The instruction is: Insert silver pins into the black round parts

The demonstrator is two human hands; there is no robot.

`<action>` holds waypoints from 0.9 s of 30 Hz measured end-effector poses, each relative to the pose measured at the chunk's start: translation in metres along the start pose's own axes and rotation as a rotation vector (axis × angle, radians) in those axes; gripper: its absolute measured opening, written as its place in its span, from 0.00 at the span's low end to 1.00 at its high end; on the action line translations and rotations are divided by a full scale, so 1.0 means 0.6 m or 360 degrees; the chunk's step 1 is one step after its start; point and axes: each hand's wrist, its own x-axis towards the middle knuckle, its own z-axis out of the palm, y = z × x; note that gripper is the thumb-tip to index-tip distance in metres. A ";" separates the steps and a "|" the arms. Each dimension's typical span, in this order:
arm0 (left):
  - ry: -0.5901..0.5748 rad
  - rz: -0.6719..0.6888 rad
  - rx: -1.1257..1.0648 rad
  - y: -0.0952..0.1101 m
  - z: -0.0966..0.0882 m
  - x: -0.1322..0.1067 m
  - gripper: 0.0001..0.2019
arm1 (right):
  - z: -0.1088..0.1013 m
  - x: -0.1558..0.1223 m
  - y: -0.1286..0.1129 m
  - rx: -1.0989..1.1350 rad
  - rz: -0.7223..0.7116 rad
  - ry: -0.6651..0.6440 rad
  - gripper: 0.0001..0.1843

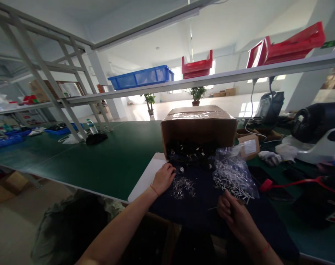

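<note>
Observed R hand (231, 209) curled, clamped on thin metal pin (212, 209). Noted L hand (164, 179) bent near small round part (182, 169); can't tell if gripping. Found small metal pcs (182, 188) heaped between hands on dk blue cloth (195, 213); clear bag (229, 165) w/ metal rods (239, 189) just past R hand; blk parts (191, 150) in mouth of cardboard box (199, 113) behind. Logged blue bin (145, 78) on shelf (156, 88) above.

The left forearm (120, 226) is bare, with 1 thin orange-red cord (154, 190) round the wrist; the right forearm (252, 232) is bare too, with 1 red band (265, 249) near its wrist.
</note>
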 end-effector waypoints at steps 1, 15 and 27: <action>-0.0004 -0.0017 -0.0045 -0.001 0.003 0.000 0.13 | 0.000 0.001 0.001 -0.0033 -0.0006 -0.0006 0.28; -0.0037 -0.0543 -0.0995 0.048 -0.023 0.005 0.14 | 0.012 -0.023 0.010 -0.0621 -0.0272 0.0110 0.17; -0.0198 -0.0905 -0.2599 0.144 -0.046 -0.313 0.26 | 0.090 -0.095 0.066 -0.1964 -0.1217 -0.0793 0.18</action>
